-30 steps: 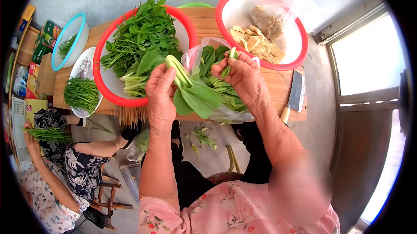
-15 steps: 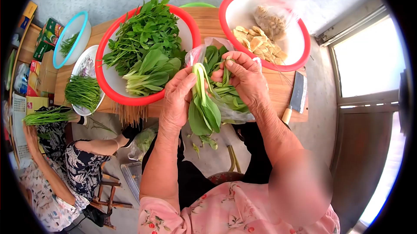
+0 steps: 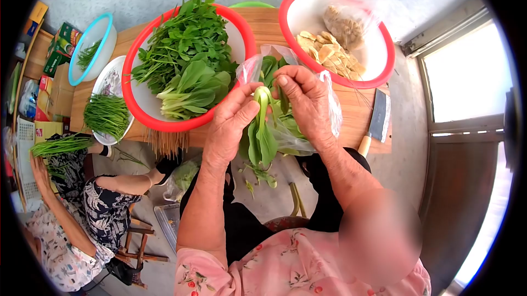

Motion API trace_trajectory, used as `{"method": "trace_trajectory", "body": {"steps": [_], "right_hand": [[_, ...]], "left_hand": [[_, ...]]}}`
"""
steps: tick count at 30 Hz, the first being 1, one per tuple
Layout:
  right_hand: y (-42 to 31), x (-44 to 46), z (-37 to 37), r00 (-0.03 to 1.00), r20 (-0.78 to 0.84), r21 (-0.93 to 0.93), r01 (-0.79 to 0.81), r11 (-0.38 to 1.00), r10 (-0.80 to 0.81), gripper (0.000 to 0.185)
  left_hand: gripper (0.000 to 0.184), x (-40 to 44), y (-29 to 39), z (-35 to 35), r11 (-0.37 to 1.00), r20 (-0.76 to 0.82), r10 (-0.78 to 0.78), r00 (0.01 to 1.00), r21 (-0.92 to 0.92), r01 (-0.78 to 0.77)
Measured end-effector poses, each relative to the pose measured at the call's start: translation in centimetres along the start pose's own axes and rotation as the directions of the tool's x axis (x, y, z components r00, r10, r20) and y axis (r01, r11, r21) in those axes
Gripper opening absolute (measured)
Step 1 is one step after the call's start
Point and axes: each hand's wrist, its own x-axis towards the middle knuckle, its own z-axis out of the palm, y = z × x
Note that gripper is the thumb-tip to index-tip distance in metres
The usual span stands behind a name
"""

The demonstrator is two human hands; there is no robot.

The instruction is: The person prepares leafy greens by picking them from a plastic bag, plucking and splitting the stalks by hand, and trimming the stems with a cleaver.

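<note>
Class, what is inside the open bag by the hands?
Leafy greens show inside the bag. The left hand, right hand and held greens block part of the view; whatever lies deeper is hidden.

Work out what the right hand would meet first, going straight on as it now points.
The right hand would probably meet the clear plastic bag around the greens first, though it might pass above, since depth is unclear.

I've got smooth, softly shining greens [image 3: 262,141] here, crinkled clear plastic on the bag [image 3: 335,110], glossy plastic on this red basin rim [image 3: 250,38], grained wood tabletop [image 3: 353,105], metal cleaver blade [image 3: 379,113]!
</note>
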Motion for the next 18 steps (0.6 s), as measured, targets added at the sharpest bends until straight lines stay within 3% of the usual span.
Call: {"method": "trace_trajectory", "body": {"steps": [1,2,3,5,6,7,8,9,10,11,12,13,15,16,18], "right_hand": [[0.3,0.1,0.2,1.0,-0.002,0.001,-0.001,1.0,0.001,0.012],[0.5,0.3,0.5,0.924,0.006,-0.38,0.356,0.854,-0.383,0.01],[0.6,0.4,0.6,0.719,0.159,-0.674,0.58,0.458,-0.677,0.008],[-0.6,0.6,0.4,0.623,0.204,-0.765,0.583,0.274,-0.755,0.007],[-0.8,0.9,0.1,0.835,0.069,-0.535,0.493,0.687,-0.546,0.007],[-1.1,0.9,-0.1,0.968,0.042,-0.21,0.25,0.945,-0.247,0.008],[-1.7,0.7,-0.3,0.994,0.015,-0.097,0.106,0.99,-0.105,0.006],[-1.5,0.6,-0.5,0.995,0.015,-0.096,0.104,0.99,-0.103,0.006],[-1.1,0.6,-0.7,0.932,0.012,-0.306,0.347,0.886,-0.361,0.006],[-0.8,0.6,-0.8,0.805,0.067,-0.496,0.539,0.681,-0.589,0.008],[-1.3,0.2,-0.4,0.932,-0.017,-0.238,0.347,0.907,-0.361,0.013],[-1.3,0.1,-0.4,0.933,-0.017,-0.235,0.346,0.908,-0.36,0.013],[-1.4,0.0,-0.4,0.997,0.04,0.141,0.066,0.988,-0.072,0.015],[-1.7,-0.3,-0.1,0.998,0.049,0.137,-0.037,0.99,0.031,0.017],[-2.1,-1.2,0.9,0.997,0.076,0.102,-0.019,0.995,0.011,0.017]], "left_hand": [[0.038,0.1,0.0,0.1,1.0,0.021,0.023,1.0,0.015,-0.024],[0.038,0.1,0.0,0.0,1.0,0.021,0.02,1.0,0.015,-0.02],[0.038,0.1,-0.1,-0.1,1.0,0.018,0.021,1.0,0.0,-0.021],[0.038,0.0,0.0,-0.5,1.0,0.013,0.022,1.0,-0.015,-0.022],[0.037,0.0,0.1,-0.8,0.997,0.009,0.009,1.0,-0.072,-0.008],[0.036,0.0,0.2,-1.0,0.992,0.005,-0.005,1.0,-0.128,0.005],[0.034,0.0,0.4,-1.3,0.989,0.011,-0.023,1.0,-0.146,0.025],[0.034,-0.1,0.6,-1.2,0.989,0.01,-0.025,1.0,-0.146,0.027],[0.034,-0.2,0.7,-1.1,0.979,-0.008,-0.028,1.0,-0.201,0.026],[0.034,-0.3,0.9,-1.1,0.966,-0.026,-0.03,0.999,-0.256,0.023],[0.033,-0.3,1.0,-1.2,0.965,-0.049,-0.05,0.998,-0.26,0.036],[0.033,-0.3,1.0,-1.2,0.966,-0.051,-0.051,0.997,-0.257,0.036],[0.034,-0.4,1.1,-1.0,0.955,-0.032,-0.06,0.998,-0.294,0.048],[0.034,-0.6,1.0,-0.9,0.956,-0.029,-0.064,0.998,-0.29,0.053],[0.034,-1.0,0.5,-0.6,0.956,-0.032,-0.069,0.997,-0.288,0.057]]}}
